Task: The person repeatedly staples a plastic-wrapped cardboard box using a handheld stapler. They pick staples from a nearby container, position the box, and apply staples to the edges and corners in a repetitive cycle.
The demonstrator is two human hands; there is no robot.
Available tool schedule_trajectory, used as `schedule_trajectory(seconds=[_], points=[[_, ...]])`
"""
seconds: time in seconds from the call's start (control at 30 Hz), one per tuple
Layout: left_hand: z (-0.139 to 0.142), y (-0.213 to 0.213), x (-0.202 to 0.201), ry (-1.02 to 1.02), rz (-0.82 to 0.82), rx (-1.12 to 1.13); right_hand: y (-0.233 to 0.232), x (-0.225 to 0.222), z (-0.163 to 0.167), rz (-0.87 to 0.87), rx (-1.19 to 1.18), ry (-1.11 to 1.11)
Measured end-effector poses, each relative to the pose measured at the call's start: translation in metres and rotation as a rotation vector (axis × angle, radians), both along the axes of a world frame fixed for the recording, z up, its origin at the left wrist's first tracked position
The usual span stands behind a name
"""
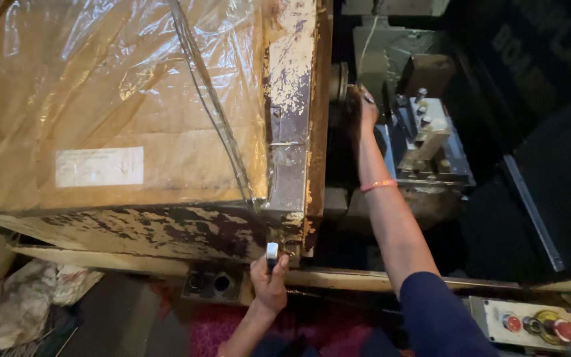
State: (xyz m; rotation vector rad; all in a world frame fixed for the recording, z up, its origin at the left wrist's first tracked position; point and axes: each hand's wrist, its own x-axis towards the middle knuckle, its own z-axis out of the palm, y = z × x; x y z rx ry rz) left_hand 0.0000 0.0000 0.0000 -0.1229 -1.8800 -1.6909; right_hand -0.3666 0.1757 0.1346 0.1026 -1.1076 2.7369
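Observation:
My left hand (269, 281) grips a small metal lever (272, 252) at the lower front corner of a worn machine housing (292, 119) with peeling paint. Far ahead, my right hand (363, 108) reaches into the dark machine bay and rests its fingers on a round metal chuck (338, 82). A pink band (378, 186) circles that wrist. Just right of the hand sits a grey tool post block (427, 139) with bolts on top. Whether the right hand clasps the chuck or only touches it is hard to tell in the dim light.
A cardboard box wrapped in clear plastic (114, 99) lies on top of the housing. A control panel with red buttons (530, 324) sits at lower right. Crumpled white rags (21, 297) lie at lower left. A recessed panel with two sockets (211, 283) is beside my left hand.

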Motion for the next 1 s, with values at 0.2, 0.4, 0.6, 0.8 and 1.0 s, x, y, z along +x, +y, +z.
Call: schedule_trajectory(seconds=[0.2,0.4,0.6,0.8,1.0], points=[[-0.007,-0.01,-0.029,-0.01,-0.043,0.05,-0.018,-0.044,0.009,-0.324,0.037,-0.146],[-0.008,-0.011,-0.043,0.013,0.006,-0.048,0.016,-0.081,0.003,-0.23,-0.615,-0.079],[-0.012,0.001,-0.053,0.003,-0.03,0.041,0.037,-0.084,-0.019,-0.045,0.227,-0.139],[-0.02,0.013,-0.064,0.05,-0.039,0.087,0.044,-0.103,0.0,0.251,0.304,-0.073],[-0.005,0.012,-0.057,-0.124,-0.044,-0.098,0.05,-0.118,-0.009,-0.318,0.648,0.321]])
